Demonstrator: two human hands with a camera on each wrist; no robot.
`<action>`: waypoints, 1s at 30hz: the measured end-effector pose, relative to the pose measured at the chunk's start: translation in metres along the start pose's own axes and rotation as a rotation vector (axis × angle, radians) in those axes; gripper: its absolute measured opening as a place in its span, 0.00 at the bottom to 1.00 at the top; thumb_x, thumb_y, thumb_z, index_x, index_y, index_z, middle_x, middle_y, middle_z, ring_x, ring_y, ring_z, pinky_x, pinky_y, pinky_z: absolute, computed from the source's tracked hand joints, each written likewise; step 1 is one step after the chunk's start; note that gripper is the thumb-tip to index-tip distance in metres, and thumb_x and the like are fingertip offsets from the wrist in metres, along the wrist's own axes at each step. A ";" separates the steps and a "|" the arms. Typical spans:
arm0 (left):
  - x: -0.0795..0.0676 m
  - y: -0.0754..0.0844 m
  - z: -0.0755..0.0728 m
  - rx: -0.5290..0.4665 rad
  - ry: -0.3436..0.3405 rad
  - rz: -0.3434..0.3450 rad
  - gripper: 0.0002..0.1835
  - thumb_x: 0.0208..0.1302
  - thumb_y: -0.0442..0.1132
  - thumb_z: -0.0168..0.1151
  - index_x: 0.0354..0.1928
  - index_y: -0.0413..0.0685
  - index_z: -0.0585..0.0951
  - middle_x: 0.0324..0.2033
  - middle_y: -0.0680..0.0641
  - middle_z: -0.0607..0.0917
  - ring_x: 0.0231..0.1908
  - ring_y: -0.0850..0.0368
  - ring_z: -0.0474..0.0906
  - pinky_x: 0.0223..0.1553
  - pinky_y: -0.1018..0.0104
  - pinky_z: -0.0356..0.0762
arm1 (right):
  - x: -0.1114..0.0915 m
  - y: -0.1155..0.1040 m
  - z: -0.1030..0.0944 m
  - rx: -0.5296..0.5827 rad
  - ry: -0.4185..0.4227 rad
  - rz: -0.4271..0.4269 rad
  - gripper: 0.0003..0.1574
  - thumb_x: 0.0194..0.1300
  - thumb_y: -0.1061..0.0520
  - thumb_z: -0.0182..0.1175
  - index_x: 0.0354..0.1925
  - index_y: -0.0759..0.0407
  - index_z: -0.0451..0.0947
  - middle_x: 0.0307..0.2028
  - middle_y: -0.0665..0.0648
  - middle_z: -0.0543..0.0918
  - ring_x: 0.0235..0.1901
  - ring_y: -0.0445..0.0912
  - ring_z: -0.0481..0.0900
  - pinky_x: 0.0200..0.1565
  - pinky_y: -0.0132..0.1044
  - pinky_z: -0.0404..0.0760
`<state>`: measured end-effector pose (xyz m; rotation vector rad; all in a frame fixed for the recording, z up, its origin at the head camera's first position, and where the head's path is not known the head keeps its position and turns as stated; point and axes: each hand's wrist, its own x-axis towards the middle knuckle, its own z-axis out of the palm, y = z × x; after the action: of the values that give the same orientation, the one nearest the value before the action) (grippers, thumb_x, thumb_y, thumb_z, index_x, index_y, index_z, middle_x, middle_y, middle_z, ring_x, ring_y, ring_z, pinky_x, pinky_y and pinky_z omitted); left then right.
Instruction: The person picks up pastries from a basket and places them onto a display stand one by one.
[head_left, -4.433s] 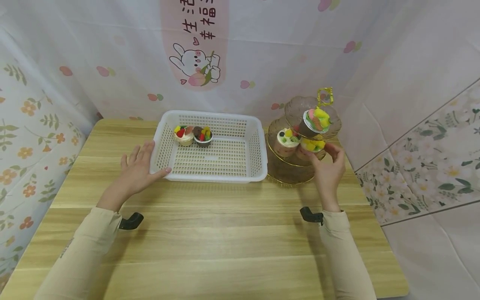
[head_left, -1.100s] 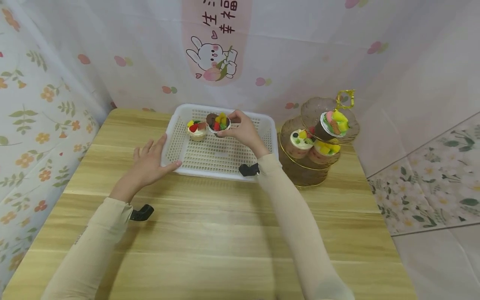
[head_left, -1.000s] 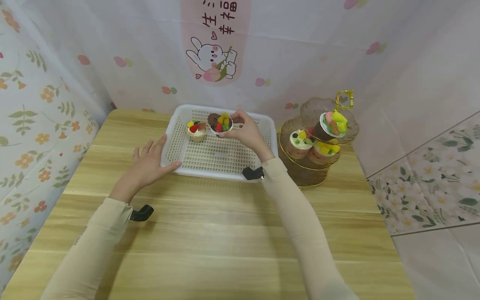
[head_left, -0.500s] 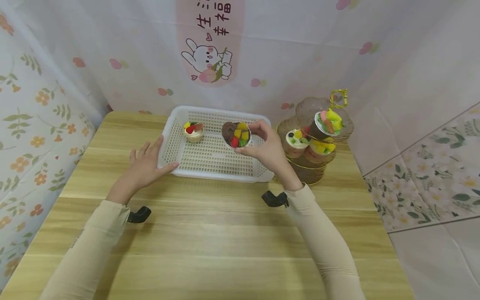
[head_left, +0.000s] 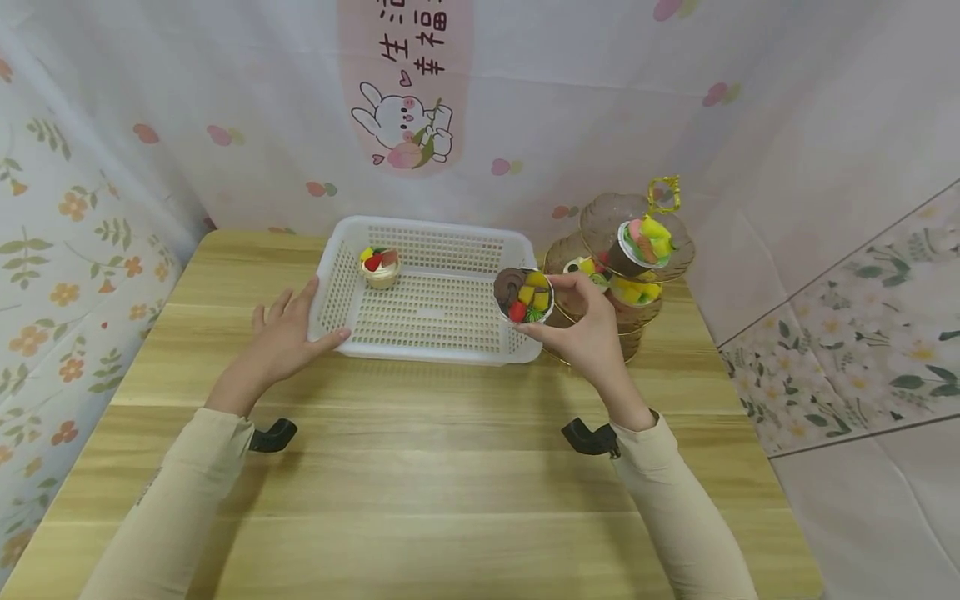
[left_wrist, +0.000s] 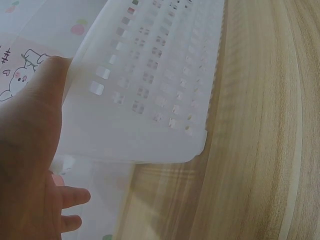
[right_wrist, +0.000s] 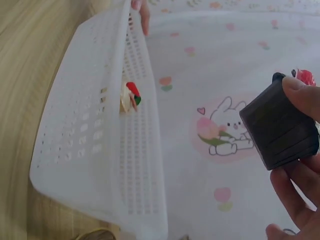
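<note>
My right hand (head_left: 596, 333) pinches a chocolate cupcake (head_left: 517, 287) between thumb and fingers. It is topped with brown cream, yellow fruit chunks and a red berry, and overlaps the right end of the white plastic basket (head_left: 427, 357) in the head view. From the right wrist, the cupcake's dark pleated cup (right_wrist: 280, 125) shows raised beside the basket. My left hand (head_left: 281, 342) rests at the basket's front left corner, thumb along the rim and fingers extended along the outer side. Inside the basket, to the left, stands a pale cream cupcake (head_left: 381, 271) with fruit on it.
A clear brown tiered stand (head_left: 678, 250) with gold edging stands right of the basket. A dark cupcake (head_left: 643, 243) tilts on its upper tier. Below sit two more fruit-topped cups, including a yellow-topped cup (head_left: 636, 292). A printed curtain (head_left: 262, 108) hangs behind the wooden table (head_left: 420, 500).
My right hand moved from the stand to the basket, took the chocolate cupcake from beside the cream one, lifted it and carried it right. My left hand stayed at the basket's corner.
</note>
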<state>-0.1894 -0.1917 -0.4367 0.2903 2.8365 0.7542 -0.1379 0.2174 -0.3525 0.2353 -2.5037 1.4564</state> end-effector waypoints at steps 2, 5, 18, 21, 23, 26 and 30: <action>0.000 -0.001 0.001 0.000 -0.001 0.001 0.58 0.63 0.73 0.51 0.79 0.50 0.34 0.76 0.31 0.53 0.76 0.26 0.38 0.67 0.22 0.27 | -0.005 0.002 -0.003 -0.020 0.021 0.005 0.39 0.44 0.58 0.81 0.54 0.56 0.75 0.52 0.57 0.84 0.51 0.46 0.80 0.65 0.57 0.70; 0.001 -0.002 0.002 0.001 -0.003 0.005 0.59 0.63 0.73 0.51 0.79 0.50 0.34 0.76 0.30 0.53 0.76 0.26 0.38 0.67 0.22 0.27 | -0.013 0.003 -0.008 -0.044 0.052 0.005 0.39 0.43 0.59 0.81 0.54 0.57 0.75 0.51 0.58 0.85 0.48 0.38 0.79 0.64 0.56 0.69; -0.001 0.003 -0.002 -0.003 -0.013 0.007 0.58 0.64 0.72 0.51 0.79 0.48 0.33 0.76 0.29 0.51 0.76 0.26 0.36 0.67 0.22 0.25 | -0.051 0.015 -0.028 -0.050 0.168 0.068 0.40 0.44 0.65 0.79 0.54 0.65 0.72 0.53 0.53 0.79 0.54 0.34 0.73 0.66 0.43 0.65; -0.001 0.003 -0.002 -0.003 -0.004 0.008 0.58 0.64 0.72 0.52 0.79 0.49 0.33 0.76 0.30 0.51 0.76 0.26 0.36 0.66 0.22 0.26 | -0.057 0.018 -0.031 -0.023 0.209 0.099 0.42 0.43 0.65 0.80 0.55 0.64 0.70 0.51 0.47 0.79 0.55 0.34 0.74 0.67 0.42 0.61; 0.000 0.002 -0.002 -0.003 -0.001 0.008 0.58 0.64 0.71 0.52 0.79 0.48 0.33 0.76 0.29 0.51 0.76 0.26 0.37 0.66 0.21 0.26 | -0.060 0.021 -0.033 0.011 0.241 0.114 0.43 0.43 0.66 0.80 0.55 0.63 0.68 0.49 0.43 0.79 0.55 0.33 0.74 0.69 0.47 0.58; 0.000 0.002 -0.002 -0.005 -0.002 0.004 0.59 0.63 0.72 0.52 0.79 0.49 0.33 0.76 0.29 0.51 0.76 0.26 0.37 0.67 0.22 0.26 | -0.064 0.024 -0.034 0.063 0.289 0.110 0.43 0.42 0.68 0.79 0.54 0.63 0.66 0.47 0.41 0.80 0.55 0.33 0.76 0.71 0.49 0.54; 0.000 0.001 -0.001 -0.005 -0.011 0.003 0.59 0.63 0.73 0.51 0.79 0.49 0.32 0.76 0.28 0.51 0.75 0.25 0.36 0.67 0.22 0.25 | -0.067 0.029 -0.035 0.073 0.343 0.084 0.41 0.40 0.71 0.79 0.49 0.68 0.65 0.45 0.38 0.82 0.51 0.32 0.79 0.70 0.48 0.56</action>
<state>-0.1891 -0.1910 -0.4354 0.2970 2.8243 0.7573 -0.0772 0.2635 -0.3788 -0.1027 -2.2111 1.4770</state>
